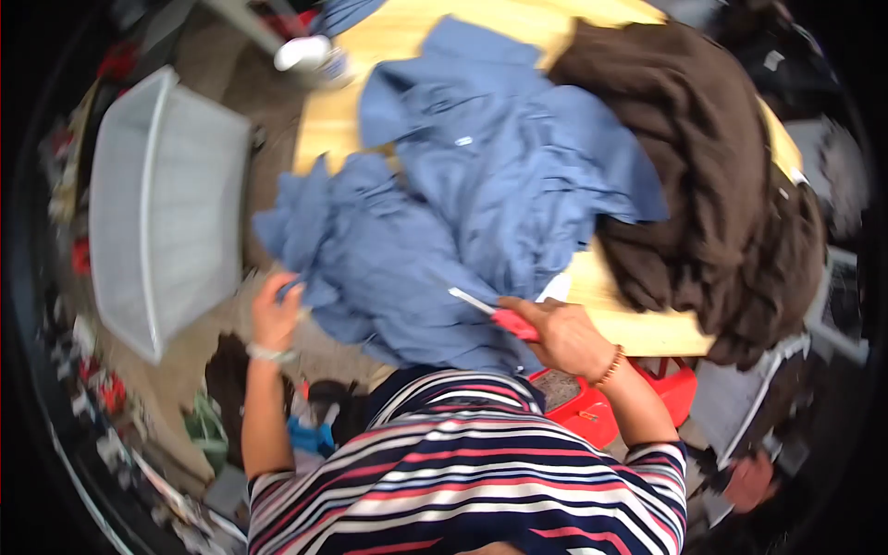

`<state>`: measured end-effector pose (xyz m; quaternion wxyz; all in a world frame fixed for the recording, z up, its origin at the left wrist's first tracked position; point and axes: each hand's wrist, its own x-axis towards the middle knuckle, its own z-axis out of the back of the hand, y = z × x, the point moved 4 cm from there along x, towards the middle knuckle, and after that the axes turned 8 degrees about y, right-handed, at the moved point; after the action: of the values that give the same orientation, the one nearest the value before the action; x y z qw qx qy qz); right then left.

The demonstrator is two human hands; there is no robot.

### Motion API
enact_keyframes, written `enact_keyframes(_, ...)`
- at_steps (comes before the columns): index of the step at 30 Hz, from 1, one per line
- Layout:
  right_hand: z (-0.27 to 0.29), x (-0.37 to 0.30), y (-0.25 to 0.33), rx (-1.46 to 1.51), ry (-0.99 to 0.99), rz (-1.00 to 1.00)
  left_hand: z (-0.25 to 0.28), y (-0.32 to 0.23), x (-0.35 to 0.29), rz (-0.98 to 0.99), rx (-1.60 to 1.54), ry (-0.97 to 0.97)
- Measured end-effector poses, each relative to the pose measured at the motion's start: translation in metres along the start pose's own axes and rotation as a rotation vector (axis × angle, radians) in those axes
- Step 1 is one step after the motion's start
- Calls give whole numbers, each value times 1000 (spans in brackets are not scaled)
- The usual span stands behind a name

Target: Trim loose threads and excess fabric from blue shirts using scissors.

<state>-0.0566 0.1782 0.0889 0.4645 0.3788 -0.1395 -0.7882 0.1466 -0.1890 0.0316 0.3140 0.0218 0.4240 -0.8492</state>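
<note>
Nearby, brown cloth against blue fabric, pale bin.

The left forearm points nearly straight ahead, the left hand at its end set in a pinch, while the right forearm slants inward to the right hand, closed in a grip.
</note>
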Motion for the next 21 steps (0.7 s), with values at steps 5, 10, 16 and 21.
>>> enact_keyframes(5, -33, 25, -21, 92, -3, 63, 29, 113, 2, 57, 227, -17)
enact_keyframes(10, -49, 30, -17, -17, -142, 122, -38, -10, 115, -83, 219, 5)
enact_keyframes(16, -48, -4, -12, 49, -203, 34, 48, 9, 66, -63, -186, -294)
enact_keyframes(21, -50, 1, -13, 99, -300, -8, 127, 86, 89, -469, -472, -287)
